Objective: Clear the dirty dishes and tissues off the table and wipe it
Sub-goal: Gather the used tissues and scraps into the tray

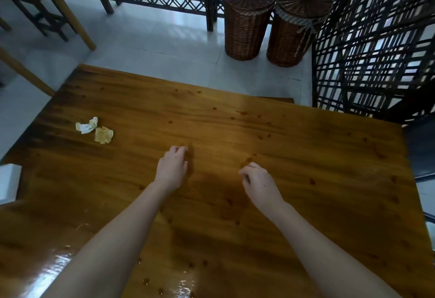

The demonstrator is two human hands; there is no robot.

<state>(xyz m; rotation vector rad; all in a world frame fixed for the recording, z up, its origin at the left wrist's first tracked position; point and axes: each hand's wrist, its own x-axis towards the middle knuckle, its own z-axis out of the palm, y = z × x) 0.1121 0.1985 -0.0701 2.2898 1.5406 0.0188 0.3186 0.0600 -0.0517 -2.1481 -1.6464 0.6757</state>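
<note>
A glossy brown wooden table [306, 168] fills the lower view, dotted with small dark spots and crumbs. Two crumpled, stained tissues lie near its left edge: a white one [87, 126] and a yellowish one [103, 135] touching it. My left hand [173, 168] hovers over the table's middle with fingers loosely curled and nothing in it. My right hand [259, 183] is a short way to its right, fingers also loosely curled, holding nothing. Both hands are well to the right of the tissues. No dishes are in view.
Two lidded wicker baskets [247, 19] [296, 26] stand on the tiled floor beyond the table. A dark lattice screen [376, 50] runs along the back and right. Wooden furniture legs [68, 15] stand at the far left. A white object [8, 181] touches the left edge.
</note>
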